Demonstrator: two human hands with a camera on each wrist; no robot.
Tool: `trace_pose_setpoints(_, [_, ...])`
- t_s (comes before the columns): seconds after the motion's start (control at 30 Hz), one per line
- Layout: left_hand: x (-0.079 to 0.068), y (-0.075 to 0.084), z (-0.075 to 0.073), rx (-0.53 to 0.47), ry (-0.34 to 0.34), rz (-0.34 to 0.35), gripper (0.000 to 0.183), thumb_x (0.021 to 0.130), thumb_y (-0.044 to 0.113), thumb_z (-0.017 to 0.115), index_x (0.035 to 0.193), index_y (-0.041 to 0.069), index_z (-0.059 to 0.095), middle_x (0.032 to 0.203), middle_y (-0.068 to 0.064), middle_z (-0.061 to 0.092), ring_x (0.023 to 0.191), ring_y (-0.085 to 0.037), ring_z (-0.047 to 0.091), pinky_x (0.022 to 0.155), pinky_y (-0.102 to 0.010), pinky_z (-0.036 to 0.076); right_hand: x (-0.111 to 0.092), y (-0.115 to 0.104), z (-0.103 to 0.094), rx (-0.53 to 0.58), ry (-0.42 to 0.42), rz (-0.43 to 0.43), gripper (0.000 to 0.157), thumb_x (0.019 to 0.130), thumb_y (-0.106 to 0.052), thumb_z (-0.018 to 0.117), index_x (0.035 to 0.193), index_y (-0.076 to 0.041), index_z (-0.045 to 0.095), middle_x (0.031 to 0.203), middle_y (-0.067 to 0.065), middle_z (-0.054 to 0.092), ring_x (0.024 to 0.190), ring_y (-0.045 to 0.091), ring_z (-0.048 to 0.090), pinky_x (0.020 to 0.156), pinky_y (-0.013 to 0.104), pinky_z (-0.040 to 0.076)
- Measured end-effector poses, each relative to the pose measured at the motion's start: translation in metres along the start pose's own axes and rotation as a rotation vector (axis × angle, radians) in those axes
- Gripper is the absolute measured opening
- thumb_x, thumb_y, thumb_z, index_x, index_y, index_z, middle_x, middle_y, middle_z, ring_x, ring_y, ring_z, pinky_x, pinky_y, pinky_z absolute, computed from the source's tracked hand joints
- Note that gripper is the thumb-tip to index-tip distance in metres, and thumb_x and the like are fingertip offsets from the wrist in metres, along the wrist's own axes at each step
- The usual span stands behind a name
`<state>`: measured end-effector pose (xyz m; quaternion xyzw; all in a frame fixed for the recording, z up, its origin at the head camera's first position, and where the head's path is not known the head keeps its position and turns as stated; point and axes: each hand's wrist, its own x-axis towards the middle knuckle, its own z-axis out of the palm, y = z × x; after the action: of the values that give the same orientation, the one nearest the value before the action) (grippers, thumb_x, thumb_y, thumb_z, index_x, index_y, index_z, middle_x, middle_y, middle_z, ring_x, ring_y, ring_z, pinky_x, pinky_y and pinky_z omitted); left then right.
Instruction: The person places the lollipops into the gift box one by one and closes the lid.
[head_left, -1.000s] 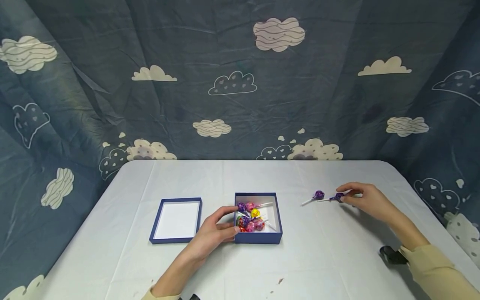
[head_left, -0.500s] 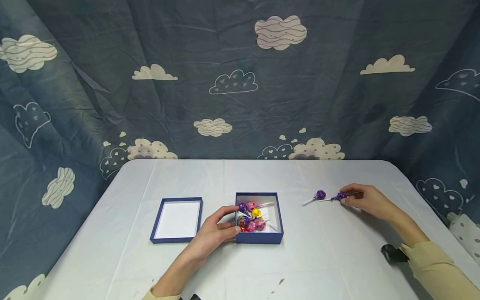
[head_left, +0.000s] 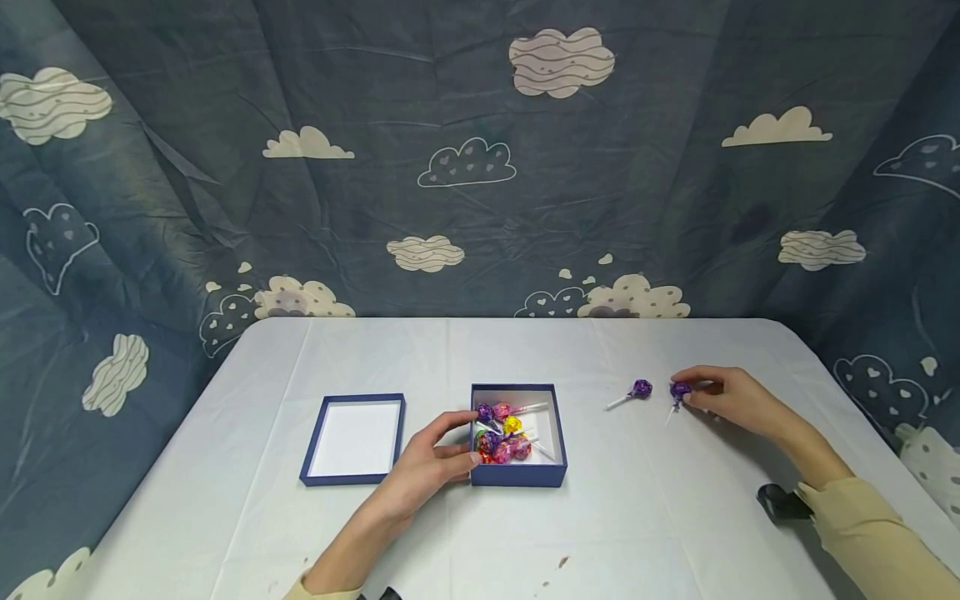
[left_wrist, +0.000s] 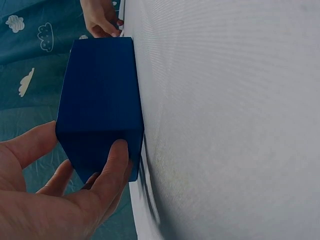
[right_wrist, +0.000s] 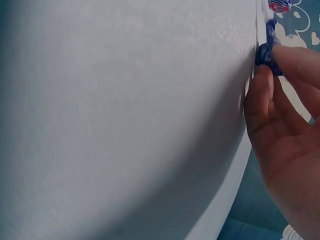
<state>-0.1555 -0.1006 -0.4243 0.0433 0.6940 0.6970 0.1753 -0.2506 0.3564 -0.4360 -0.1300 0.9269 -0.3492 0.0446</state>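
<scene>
A purple-wrapped lollipop (head_left: 679, 392) is pinched between the thumb and fingers of my right hand (head_left: 738, 404) at the table's right. Its white stick points toward the front of the table. Another purple lollipop (head_left: 641, 389) lies just left of it, stick angled to the front left. In the right wrist view, fingertips grip the dark purple wrapper (right_wrist: 267, 57). My left hand (head_left: 427, 467) touches the left side of an open blue box (head_left: 517, 476), fingers spread along its wall. Several lollipops (head_left: 512, 425) with purple, pink, yellow and red wrappers lie inside. In the left wrist view, the box (left_wrist: 100, 85) hides its contents.
A blue-edged lid (head_left: 355, 439), white inside, lies left of the box. The white tablecloth (head_left: 600, 517) has small brown marks near the front. Behind the table hangs a dark curtain (head_left: 465, 217) with a cloud pattern.
The lollipop in my right hand has turned, its stick swinging from pointing left to pointing toward the front. My left hand and the box stay in place.
</scene>
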Motion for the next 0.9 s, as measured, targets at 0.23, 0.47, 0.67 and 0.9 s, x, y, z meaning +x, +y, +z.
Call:
trace_pose_setpoints(0.23, [-0.0009,0.0005,0.0006,0.01,0.002,-0.003,0.054,0.09,0.004,0.068,0.141,0.009,0.05,0.153,-0.019,0.032,0.115,-0.029,0.06,0.088,-0.042,0.053,0.0009,-0.003,0.0033,0.028,0.001,0.028,0.034,0.094,-0.002,0.06,0.127,0.004,0.06,0.126,0.029,0.057,0.084,0.025,0.056,0.061,0.029,0.053])
trace_pose_setpoints(0.47, [0.0006,0.0011,-0.0004,0.014,0.007,-0.008,0.053,0.09,0.005,0.068,0.14,0.01,0.051,0.151,-0.018,0.035,0.113,-0.029,0.061,0.087,-0.041,0.054,0.0018,-0.005,0.0078,-0.035,0.05,0.022,0.032,0.094,-0.02,0.069,0.119,-0.001,0.067,0.119,0.022,0.061,0.091,0.027,0.057,0.07,0.03,0.052])
trace_pose_setpoints(0.67, [0.0007,0.0004,-0.0004,0.019,0.006,-0.002,0.054,0.089,0.005,0.069,0.14,0.01,0.051,0.154,-0.018,0.03,0.118,-0.031,0.057,0.088,-0.041,0.053,0.0037,-0.0048,0.0097,-0.088,0.07,0.034,0.029,0.09,-0.014,0.073,0.116,-0.003,0.068,0.116,0.02,0.063,0.093,0.029,0.055,0.07,0.031,0.049])
trace_pose_setpoints(0.9, [0.0003,-0.0001,-0.0006,0.022,0.013,0.006,0.055,0.088,0.006,0.07,0.14,0.01,0.052,0.155,-0.017,0.03,0.12,-0.032,0.056,0.087,-0.041,0.054,0.0057,-0.0052,0.0095,-0.105,0.08,0.088,0.038,0.089,-0.016,0.072,0.119,0.005,0.061,0.102,0.016,0.064,0.086,0.027,0.057,0.062,0.031,0.049])
